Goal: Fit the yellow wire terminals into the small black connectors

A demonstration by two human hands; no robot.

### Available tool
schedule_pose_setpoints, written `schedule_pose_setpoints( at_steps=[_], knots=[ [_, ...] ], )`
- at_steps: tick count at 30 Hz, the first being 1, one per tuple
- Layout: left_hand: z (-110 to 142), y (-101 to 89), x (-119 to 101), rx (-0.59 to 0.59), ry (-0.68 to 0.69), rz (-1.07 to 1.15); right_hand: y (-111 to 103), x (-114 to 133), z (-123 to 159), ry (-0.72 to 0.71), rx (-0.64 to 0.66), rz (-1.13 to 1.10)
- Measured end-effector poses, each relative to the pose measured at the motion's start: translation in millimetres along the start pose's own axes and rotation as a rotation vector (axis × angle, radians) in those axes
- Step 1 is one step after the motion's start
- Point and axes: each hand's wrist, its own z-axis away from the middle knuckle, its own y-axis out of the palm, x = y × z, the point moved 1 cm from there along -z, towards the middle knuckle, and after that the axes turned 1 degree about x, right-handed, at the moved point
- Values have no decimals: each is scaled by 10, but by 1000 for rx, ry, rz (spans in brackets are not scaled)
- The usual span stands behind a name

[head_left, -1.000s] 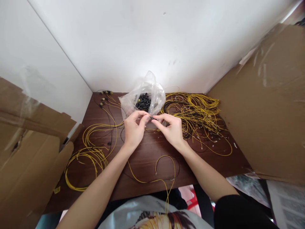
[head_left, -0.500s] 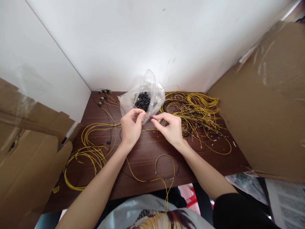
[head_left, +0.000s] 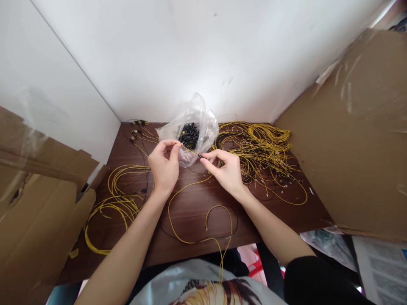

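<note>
Thumb and fingers of my left hand [head_left: 165, 165] pinch a thin yellow wire [head_left: 190, 150], which runs taut across to my right hand [head_left: 224, 167]. The right fingers are closed on a small black sleeve-like piece [head_left: 201, 156] at the other end of that stretch. Just behind both hands stands a clear plastic bag [head_left: 208, 123], its mouth open on many small black pieces [head_left: 190, 134]. A long yellow wire loop [head_left: 190, 242] trails over the table in front of me and hangs off its near edge.
On the brown table [head_left: 187, 212], coiled yellow wires [head_left: 95, 248] lie left and a tangled yellow and black wire bundle [head_left: 260, 144] lies right. Cardboard [head_left: 349, 140] walls the right side, with more cardboard [head_left: 41, 203] at left. A white wall [head_left: 190, 51] rises behind.
My left hand has moved left and slightly up, so a longer stretch of yellow wire shows between the hands. My right hand has barely moved.
</note>
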Motion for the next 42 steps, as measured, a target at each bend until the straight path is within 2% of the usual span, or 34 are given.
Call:
schedule_pose_setpoints(
  at_steps=[3,7,10,14,17,24,27,30,35,37,42],
  knots=[
    [8,14,-16,33,10,74,-1,-30,-31,140,-11,-188],
    [15,38,-19,175,-35,176,-13,-91,-98,332,-62,-484],
    [29,34,-41,270,-2,44,-39,-157,-141,397,-126,-654],
    [63,26,-98,399,146,-237,-92,-248,-177,393,-130,-706],
    [96,41,-117,485,303,-332,-118,-285,-198,386,-137,-719],
    [178,99,-55,665,608,-509,-126,-227,-241,441,-347,-865],
    [196,99,-72,650,702,-582,-130,-189,-248,442,-419,-880],
    [200,82,-131,553,727,-584,-109,-154,-239,440,-406,-882],
    [203,63,-190,326,714,-529,23,-100,-162,483,-172,-807],
    [210,73,-175,307,702,-546,77,-85,-116,438,-92,-739],
    [219,81,-105,351,657,-572,128,-80,-41,270,46,-573]
  ],
)
